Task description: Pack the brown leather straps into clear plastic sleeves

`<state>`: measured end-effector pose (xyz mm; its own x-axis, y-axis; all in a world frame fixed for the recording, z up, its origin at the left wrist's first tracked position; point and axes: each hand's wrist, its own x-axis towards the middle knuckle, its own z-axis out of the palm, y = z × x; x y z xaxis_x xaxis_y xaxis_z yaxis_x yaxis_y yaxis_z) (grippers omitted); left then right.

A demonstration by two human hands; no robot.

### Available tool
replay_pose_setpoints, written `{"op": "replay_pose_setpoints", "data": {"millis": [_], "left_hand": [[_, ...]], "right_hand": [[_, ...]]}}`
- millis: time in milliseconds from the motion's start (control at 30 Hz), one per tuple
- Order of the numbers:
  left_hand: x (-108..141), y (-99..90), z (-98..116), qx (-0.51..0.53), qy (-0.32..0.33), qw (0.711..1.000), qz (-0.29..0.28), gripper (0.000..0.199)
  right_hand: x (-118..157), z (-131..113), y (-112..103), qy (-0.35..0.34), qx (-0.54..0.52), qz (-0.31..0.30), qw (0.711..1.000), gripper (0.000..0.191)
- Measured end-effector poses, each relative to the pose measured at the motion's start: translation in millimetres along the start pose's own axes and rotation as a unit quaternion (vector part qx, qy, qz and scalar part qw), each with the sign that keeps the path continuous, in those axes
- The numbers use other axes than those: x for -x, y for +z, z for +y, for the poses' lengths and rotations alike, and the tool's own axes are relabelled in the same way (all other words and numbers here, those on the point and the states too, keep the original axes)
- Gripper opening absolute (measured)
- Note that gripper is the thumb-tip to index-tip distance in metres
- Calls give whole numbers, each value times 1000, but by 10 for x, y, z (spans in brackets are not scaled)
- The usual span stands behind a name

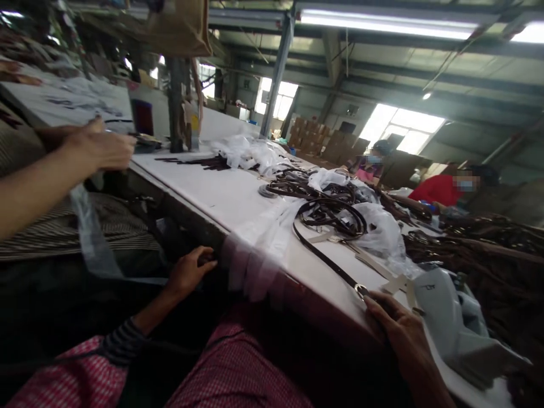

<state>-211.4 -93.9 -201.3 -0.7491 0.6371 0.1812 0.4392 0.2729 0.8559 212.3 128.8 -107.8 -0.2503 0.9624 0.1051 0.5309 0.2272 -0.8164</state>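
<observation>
Dark strap (326,259) lies on table (195,190), its buckle (360,290) end pinched in right hand (398,324); left hand (187,273) is well apart, half-curled, contents unclear. Held straps: one; buckles thereon: one.

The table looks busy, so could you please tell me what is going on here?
The right hand holds a dark belt near its buckle, at the edge of the table. The left hand is beside that edge, near some plastic; whether it holds anything is unclear. Farther left is a co-worker's hand.

Left fingers (199,253) loosely curled
</observation>
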Motion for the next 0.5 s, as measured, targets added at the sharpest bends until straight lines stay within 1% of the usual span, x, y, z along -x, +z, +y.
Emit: {"op": "replay_pose_setpoints", "data": {"millis": [67, 100, 167, 233, 300, 400, 500], "left_hand": [[-60, 132, -222, 19, -12, 1000, -6, 53], [-90, 187, -289, 29, -16, 999, -9, 54], [-132, 247, -349, 48, -10, 999, -23, 49], [-137, 233, -336, 65, 9, 997, -50, 38], [-112, 170, -283, 78, 30, 994, -77, 31], [-56, 58, -178, 93, 40, 990, -95, 31], [-1, -53, -70, 99, 39, 989, -106, 33]], "right_hand": [[-12, -6, -16, 6, 17, 5, 1000, 56], [-22, -7, -26, 10, 26, 7, 1000, 56], [-43, -4, -43, 11, 40, 19, 999, 56], [-53, 1, -46, 10, 50, 28, 998, 56], [-52, -1, -26, 14, 57, 27, 998, 60], [-76, -39, 36, 12, 77, 14, 997, 67], [-209, -110, 93, -20, 114, 21, 993, 67]]}}
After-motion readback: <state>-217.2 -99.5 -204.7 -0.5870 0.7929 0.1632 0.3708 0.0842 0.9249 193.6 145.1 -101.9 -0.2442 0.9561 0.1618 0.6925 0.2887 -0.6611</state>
